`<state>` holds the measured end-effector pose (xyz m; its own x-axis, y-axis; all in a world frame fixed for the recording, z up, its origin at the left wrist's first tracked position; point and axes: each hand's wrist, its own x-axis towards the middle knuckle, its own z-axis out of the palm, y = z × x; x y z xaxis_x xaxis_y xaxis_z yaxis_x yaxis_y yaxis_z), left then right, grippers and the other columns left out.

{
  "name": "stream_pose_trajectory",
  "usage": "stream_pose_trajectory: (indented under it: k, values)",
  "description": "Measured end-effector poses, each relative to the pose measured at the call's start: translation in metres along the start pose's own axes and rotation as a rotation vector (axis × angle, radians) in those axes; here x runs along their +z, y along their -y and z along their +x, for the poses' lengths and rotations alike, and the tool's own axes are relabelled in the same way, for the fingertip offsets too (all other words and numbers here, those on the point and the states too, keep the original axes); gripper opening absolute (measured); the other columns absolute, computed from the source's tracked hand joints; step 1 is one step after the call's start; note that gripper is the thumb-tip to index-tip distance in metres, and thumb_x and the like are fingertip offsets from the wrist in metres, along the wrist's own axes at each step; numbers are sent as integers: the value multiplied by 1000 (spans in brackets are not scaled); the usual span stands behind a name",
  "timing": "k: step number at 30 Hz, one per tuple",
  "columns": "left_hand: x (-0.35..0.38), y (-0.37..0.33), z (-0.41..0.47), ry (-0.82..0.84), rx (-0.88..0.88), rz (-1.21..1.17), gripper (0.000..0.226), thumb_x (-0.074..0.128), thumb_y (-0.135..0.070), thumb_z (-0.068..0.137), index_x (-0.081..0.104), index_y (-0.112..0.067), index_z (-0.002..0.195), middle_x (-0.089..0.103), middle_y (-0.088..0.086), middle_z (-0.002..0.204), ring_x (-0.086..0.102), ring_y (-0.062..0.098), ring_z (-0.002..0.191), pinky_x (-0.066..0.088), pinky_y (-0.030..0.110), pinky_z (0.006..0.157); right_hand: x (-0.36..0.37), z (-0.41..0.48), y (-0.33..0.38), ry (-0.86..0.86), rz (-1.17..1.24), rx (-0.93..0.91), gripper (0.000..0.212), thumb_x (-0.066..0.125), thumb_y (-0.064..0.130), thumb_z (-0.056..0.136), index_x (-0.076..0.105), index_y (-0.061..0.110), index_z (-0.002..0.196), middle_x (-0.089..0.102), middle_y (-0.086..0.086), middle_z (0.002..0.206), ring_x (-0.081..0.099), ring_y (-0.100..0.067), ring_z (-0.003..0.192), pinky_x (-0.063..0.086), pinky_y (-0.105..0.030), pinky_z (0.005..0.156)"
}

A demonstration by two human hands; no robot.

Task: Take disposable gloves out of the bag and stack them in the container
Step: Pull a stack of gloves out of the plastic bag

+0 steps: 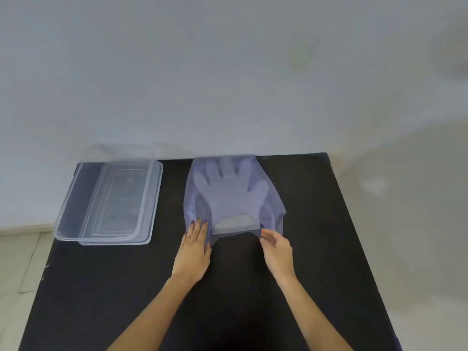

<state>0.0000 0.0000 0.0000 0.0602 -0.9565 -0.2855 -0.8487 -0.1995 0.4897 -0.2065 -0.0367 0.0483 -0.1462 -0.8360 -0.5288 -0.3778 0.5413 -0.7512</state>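
A thin bluish plastic bag [272, 201] lies flat on the black table [316, 249], its mouth toward me. Through it shows a stack of clear disposable gloves [229, 196], fingers pointing away. My left hand [195, 249] rests flat on the bag's near left corner, fingers pressing the plastic. My right hand [277, 249] pinches the bag's near right edge between thumb and fingers. A clear rectangular container [68, 198] stands at the table's far left, with its clear lid [121, 203] lying askew over it.
A pale wall rises just behind the table's far edge. Light floor shows to the left and right of the table. The table's right edge runs close past the bag.
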Motion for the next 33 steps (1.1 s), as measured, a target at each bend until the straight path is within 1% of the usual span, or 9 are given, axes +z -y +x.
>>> stream_pose_trajectory:
  k: [4,10,16,18,20,22,26,29,33]
  values:
    - [12,13,10,-28,54,189,66,31,-30,100,-8,-20,152,-16,3,159,-15,22,146,-4,37,117,10,16,3,-79,34,77,32,56,8,95,63,11,127,67,-5,122,60,-14,107,44,-26,96]
    - [26,28,14,22,38,201,66,30,-34,100,-10,-21,151,-18,0,158,-16,21,146,1,44,120,25,32,7,-181,132,184,33,60,11,93,64,8,125,69,-8,117,65,-24,110,50,-40,102]
    - [32,32,14,4,47,215,68,31,-35,100,-10,-19,151,-17,1,159,-14,22,147,0,43,119,32,42,14,-219,211,229,9,66,13,90,74,9,92,68,2,79,66,-18,84,52,-26,74]
    - [34,34,15,17,39,216,66,26,-37,99,-11,-20,151,-18,0,159,-15,21,147,1,44,120,36,44,17,-232,214,234,16,67,14,90,71,17,75,67,0,75,64,-18,78,52,-24,68]
    - [35,34,15,13,43,229,65,18,-41,97,-12,-20,151,-17,0,159,-15,20,147,-1,43,119,38,46,20,-249,222,259,21,69,14,88,66,23,70,67,2,76,67,-20,83,56,-29,76]
    - [35,35,15,2,42,237,65,13,-42,95,-9,-20,152,-13,1,160,-12,21,147,-1,42,118,41,50,21,-255,255,297,7,70,13,87,71,15,81,69,-1,84,69,-23,91,56,-34,85]
    - [37,35,15,-7,44,233,64,13,-41,95,-7,-20,152,-9,2,161,-8,22,148,1,43,117,44,53,20,-265,274,347,18,69,13,87,74,3,101,73,-11,100,68,-25,98,53,-32,83]
    - [37,34,14,-10,40,232,64,10,-42,95,-10,-20,152,-13,1,161,-12,21,147,-3,42,117,44,53,23,-295,343,377,6,69,9,87,73,5,88,72,-11,90,68,-24,91,55,-34,86]
    - [37,35,14,-15,36,217,65,10,-43,94,-9,-21,152,-13,0,160,-11,20,147,-1,43,118,43,52,25,-301,497,453,25,67,3,87,61,14,66,65,-7,71,65,-22,79,57,-36,86]
